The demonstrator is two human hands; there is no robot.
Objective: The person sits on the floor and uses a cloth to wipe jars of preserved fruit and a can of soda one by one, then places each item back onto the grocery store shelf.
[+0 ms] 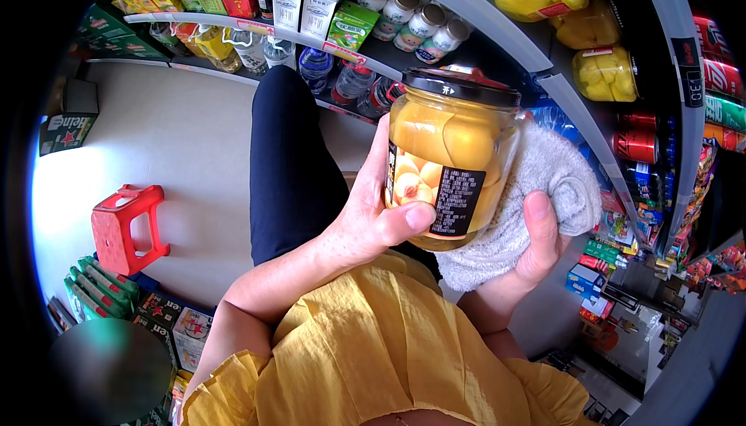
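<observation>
A glass jar of yellow peaches [443, 146] with a black lid is held up before my chest, slightly tilted. My left hand [384, 210] grips it from the left, the thumb lying across its printed label. Against the jar's right side rests a grey terry cloth [513, 210], bunched up in my right hand [539, 239]. The right thumb shows at the front of the cloth; the other right fingers are mostly hidden behind it.
Shelves [291, 32] curve ahead with cartons, bottles and small white jars. More fruit jars [606, 73] stand on the upper right shelf. A red plastic stool [125, 230] is on the floor at left, near green packages [99, 289] and beer boxes [189, 333].
</observation>
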